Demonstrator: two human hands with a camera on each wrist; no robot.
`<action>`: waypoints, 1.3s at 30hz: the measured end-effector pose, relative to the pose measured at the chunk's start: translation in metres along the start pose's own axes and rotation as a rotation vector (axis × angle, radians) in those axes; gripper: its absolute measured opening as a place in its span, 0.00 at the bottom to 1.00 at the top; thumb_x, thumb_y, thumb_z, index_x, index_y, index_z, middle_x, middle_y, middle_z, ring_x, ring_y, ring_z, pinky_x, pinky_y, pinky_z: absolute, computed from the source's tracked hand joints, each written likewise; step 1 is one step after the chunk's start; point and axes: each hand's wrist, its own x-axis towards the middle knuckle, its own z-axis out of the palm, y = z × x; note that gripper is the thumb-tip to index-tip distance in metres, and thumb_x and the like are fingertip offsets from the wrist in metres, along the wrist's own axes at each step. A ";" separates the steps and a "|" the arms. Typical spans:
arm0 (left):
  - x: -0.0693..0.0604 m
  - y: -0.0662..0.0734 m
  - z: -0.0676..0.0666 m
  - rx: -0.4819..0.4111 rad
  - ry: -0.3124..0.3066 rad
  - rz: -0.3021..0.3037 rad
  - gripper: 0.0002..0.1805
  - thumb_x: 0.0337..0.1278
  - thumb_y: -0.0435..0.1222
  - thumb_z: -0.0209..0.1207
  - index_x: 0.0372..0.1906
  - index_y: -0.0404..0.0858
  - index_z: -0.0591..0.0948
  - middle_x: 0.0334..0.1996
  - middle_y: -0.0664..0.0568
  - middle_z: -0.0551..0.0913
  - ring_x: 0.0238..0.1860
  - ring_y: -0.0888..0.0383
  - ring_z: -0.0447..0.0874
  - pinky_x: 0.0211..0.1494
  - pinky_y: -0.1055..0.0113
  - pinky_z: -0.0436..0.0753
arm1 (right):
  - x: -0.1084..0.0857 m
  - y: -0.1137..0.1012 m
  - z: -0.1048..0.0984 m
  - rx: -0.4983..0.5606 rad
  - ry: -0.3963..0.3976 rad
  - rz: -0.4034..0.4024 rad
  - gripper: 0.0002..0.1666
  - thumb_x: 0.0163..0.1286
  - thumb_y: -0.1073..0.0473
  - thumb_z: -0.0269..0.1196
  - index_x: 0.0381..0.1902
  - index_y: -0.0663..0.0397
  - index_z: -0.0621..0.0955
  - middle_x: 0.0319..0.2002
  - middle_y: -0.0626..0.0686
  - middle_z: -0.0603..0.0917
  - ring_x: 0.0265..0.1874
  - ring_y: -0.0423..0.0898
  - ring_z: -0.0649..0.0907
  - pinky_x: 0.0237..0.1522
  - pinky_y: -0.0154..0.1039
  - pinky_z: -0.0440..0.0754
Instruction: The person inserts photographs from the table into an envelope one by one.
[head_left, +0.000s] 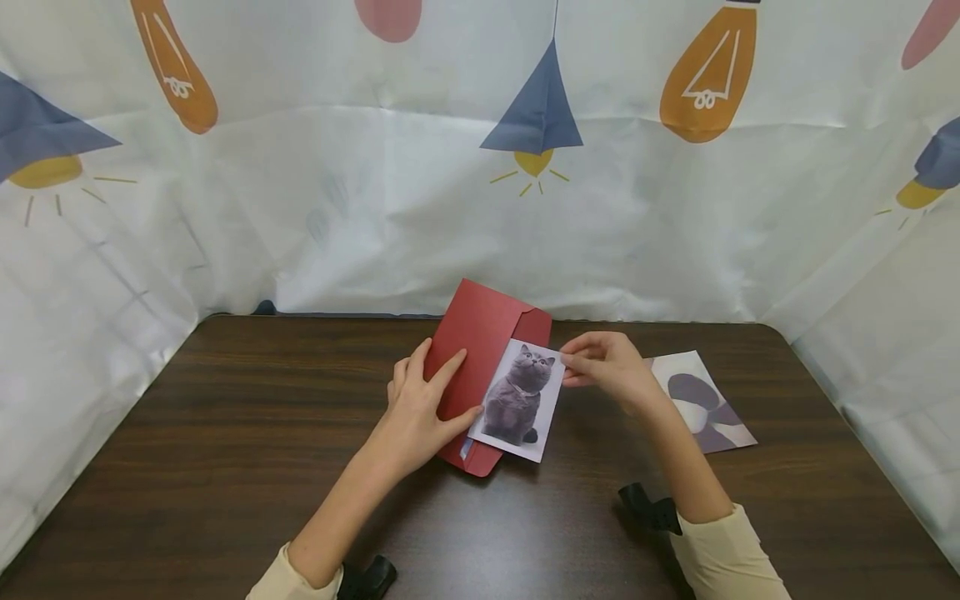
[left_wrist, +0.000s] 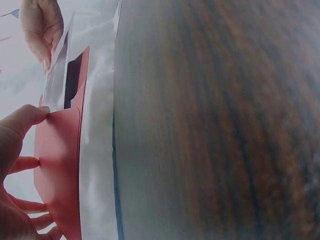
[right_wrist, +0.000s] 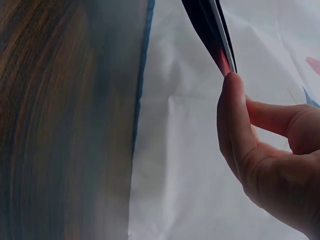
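Observation:
A red envelope [head_left: 474, 333] slants in the middle, its opening toward the right. My left hand [head_left: 420, 408] holds it by its left side, fingers spread, with the thumb by the opening. In the left wrist view the envelope [left_wrist: 57, 145] appears raised off the table, its flap sticking out beyond the card. A white picture card with a grey cat [head_left: 517, 396] lies at the opening, overlapping the envelope's right side. My right hand [head_left: 607, 367] pinches the card's upper right edge between thumb and fingers. The right wrist view shows the card nearly edge-on.
Another card with grey and white shapes [head_left: 693, 400] lies on the dark wooden table [head_left: 247, 433], partly behind my right forearm. A white curtain with printed lamps [head_left: 420, 225] hangs along the table's far edge. Black straps [head_left: 648, 508] sit at both wrists.

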 end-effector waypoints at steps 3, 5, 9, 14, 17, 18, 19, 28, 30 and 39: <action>0.000 0.000 0.000 0.006 0.014 0.018 0.42 0.53 0.43 0.78 0.73 0.38 0.76 0.75 0.29 0.62 0.68 0.31 0.64 0.60 0.33 0.74 | 0.000 0.000 0.002 0.006 0.011 0.006 0.14 0.75 0.73 0.62 0.52 0.84 0.78 0.34 0.55 0.86 0.29 0.41 0.89 0.43 0.44 0.91; 0.000 0.000 0.000 0.007 0.019 0.021 0.42 0.53 0.42 0.78 0.73 0.38 0.76 0.74 0.29 0.63 0.67 0.31 0.64 0.60 0.33 0.74 | 0.000 0.000 0.003 0.016 0.015 0.011 0.14 0.75 0.73 0.62 0.52 0.83 0.78 0.34 0.55 0.86 0.29 0.41 0.89 0.44 0.44 0.90; -0.001 0.000 0.000 0.003 0.016 0.016 0.42 0.52 0.43 0.78 0.73 0.38 0.76 0.75 0.29 0.62 0.68 0.31 0.64 0.61 0.33 0.74 | 0.001 0.000 0.006 0.035 0.018 0.013 0.14 0.74 0.72 0.64 0.51 0.83 0.79 0.33 0.54 0.87 0.28 0.41 0.89 0.44 0.44 0.90; -0.001 0.001 0.000 0.004 0.023 0.018 0.43 0.51 0.43 0.79 0.73 0.38 0.76 0.75 0.29 0.62 0.69 0.31 0.64 0.62 0.33 0.74 | 0.001 0.000 0.010 0.069 0.025 0.010 0.15 0.74 0.73 0.63 0.51 0.85 0.78 0.32 0.53 0.87 0.28 0.41 0.89 0.41 0.40 0.90; -0.001 0.000 0.000 0.007 0.026 0.018 0.43 0.51 0.43 0.79 0.73 0.38 0.76 0.75 0.29 0.62 0.69 0.31 0.63 0.62 0.33 0.74 | 0.000 0.000 0.012 0.086 0.032 0.005 0.15 0.74 0.73 0.63 0.51 0.86 0.78 0.32 0.54 0.88 0.27 0.40 0.89 0.41 0.39 0.90; -0.001 0.000 0.000 0.009 0.026 0.019 0.43 0.51 0.44 0.79 0.73 0.38 0.76 0.75 0.29 0.62 0.69 0.31 0.63 0.62 0.33 0.74 | 0.000 0.000 0.013 0.089 0.036 0.004 0.15 0.73 0.74 0.63 0.51 0.86 0.78 0.32 0.54 0.88 0.27 0.40 0.89 0.41 0.39 0.90; -0.001 0.000 0.000 0.011 0.027 0.020 0.43 0.51 0.44 0.79 0.73 0.38 0.76 0.75 0.29 0.62 0.69 0.31 0.63 0.62 0.33 0.74 | 0.000 0.000 0.013 0.091 0.042 0.004 0.15 0.73 0.74 0.63 0.51 0.86 0.78 0.32 0.55 0.88 0.27 0.40 0.89 0.40 0.39 0.90; 0.000 -0.002 -0.001 0.030 0.022 0.028 0.43 0.52 0.43 0.79 0.74 0.38 0.76 0.76 0.29 0.61 0.70 0.30 0.62 0.63 0.32 0.74 | -0.001 -0.002 0.019 0.102 0.066 0.019 0.16 0.72 0.73 0.65 0.51 0.85 0.80 0.34 0.58 0.90 0.27 0.41 0.89 0.40 0.40 0.91; 0.000 -0.002 -0.001 0.028 0.028 0.036 0.42 0.53 0.43 0.78 0.73 0.38 0.76 0.76 0.28 0.61 0.69 0.30 0.63 0.62 0.32 0.73 | -0.001 -0.002 0.020 0.110 0.065 0.022 0.16 0.72 0.73 0.64 0.51 0.85 0.80 0.34 0.58 0.90 0.27 0.41 0.89 0.41 0.41 0.91; 0.000 -0.002 0.001 0.025 0.032 0.046 0.42 0.52 0.43 0.79 0.73 0.38 0.77 0.75 0.27 0.62 0.68 0.29 0.64 0.63 0.31 0.72 | -0.001 -0.002 0.025 0.107 0.067 0.034 0.15 0.72 0.73 0.65 0.51 0.84 0.81 0.35 0.59 0.90 0.27 0.42 0.90 0.42 0.43 0.91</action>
